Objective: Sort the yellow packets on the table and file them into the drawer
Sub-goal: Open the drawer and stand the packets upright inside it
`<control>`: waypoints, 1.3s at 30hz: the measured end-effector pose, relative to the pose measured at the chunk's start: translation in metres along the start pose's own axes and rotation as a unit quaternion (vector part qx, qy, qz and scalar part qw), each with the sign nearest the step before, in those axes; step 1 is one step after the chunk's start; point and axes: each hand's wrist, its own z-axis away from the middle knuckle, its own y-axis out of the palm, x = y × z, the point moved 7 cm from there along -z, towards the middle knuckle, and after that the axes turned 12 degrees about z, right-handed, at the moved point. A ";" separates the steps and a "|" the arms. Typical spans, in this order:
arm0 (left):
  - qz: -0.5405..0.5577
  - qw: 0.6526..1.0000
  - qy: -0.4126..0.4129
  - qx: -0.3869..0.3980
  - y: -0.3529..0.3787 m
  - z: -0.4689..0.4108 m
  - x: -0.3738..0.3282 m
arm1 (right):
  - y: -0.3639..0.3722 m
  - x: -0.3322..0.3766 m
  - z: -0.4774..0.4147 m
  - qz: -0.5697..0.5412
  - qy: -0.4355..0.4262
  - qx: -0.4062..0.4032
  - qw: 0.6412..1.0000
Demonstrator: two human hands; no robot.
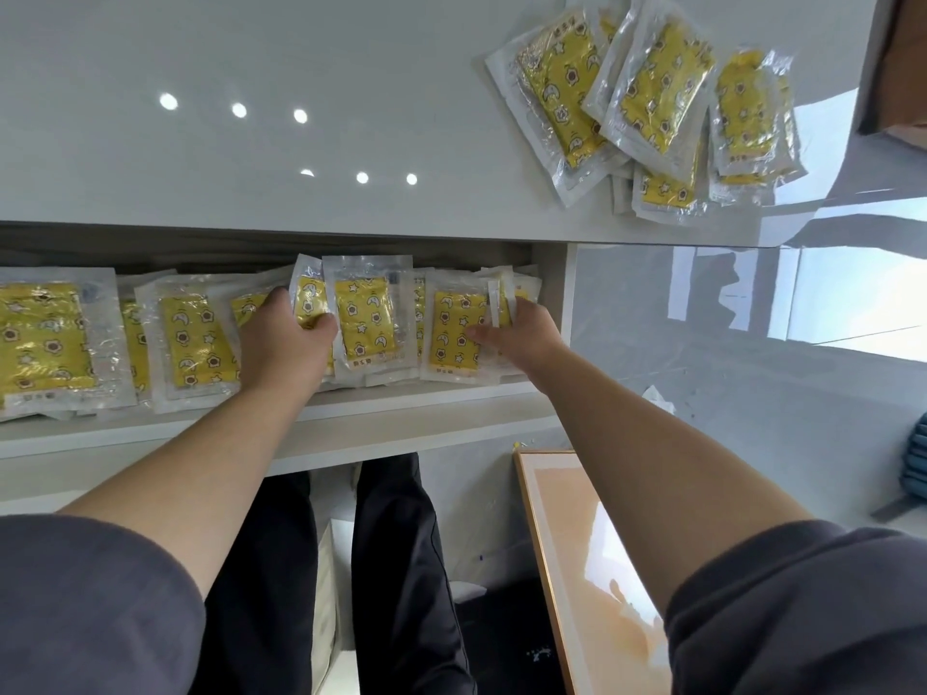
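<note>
Sleeves [90,594] frame left grip [286,333] and right grip [526,333] pinching packets [308,298] in drawer [401,398].

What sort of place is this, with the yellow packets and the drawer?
Probably an office or small stockroom, though that is not certain. A glossy white table has a pull-out drawer, many identical sealed yellow packets are filed in it, and a brown box sits at the table's corner.

Left hand [286,338], right hand [524,333] outstretched, fingers [321,326] curled.
</note>
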 end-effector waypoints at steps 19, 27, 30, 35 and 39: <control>-0.034 0.998 -0.050 -0.037 -0.020 0.018 0.009 | -0.056 -0.023 0.032 0.149 0.064 -0.206 0.965; -0.028 0.996 -0.072 -0.038 -0.065 0.026 0.017 | -0.070 -0.014 0.065 0.115 0.115 -0.269 0.949; -0.016 0.992 -0.108 -0.069 -0.092 0.031 0.030 | -0.057 -0.004 0.082 0.099 0.089 -0.274 0.952; -0.017 0.988 -0.126 -0.085 -0.121 0.021 0.052 | 0.013 0.028 0.078 0.020 -0.005 -0.102 0.995; -0.065 0.989 -0.100 -0.092 -0.136 0.006 0.062 | 0.075 0.054 0.068 0.023 -0.039 0.017 0.999</control>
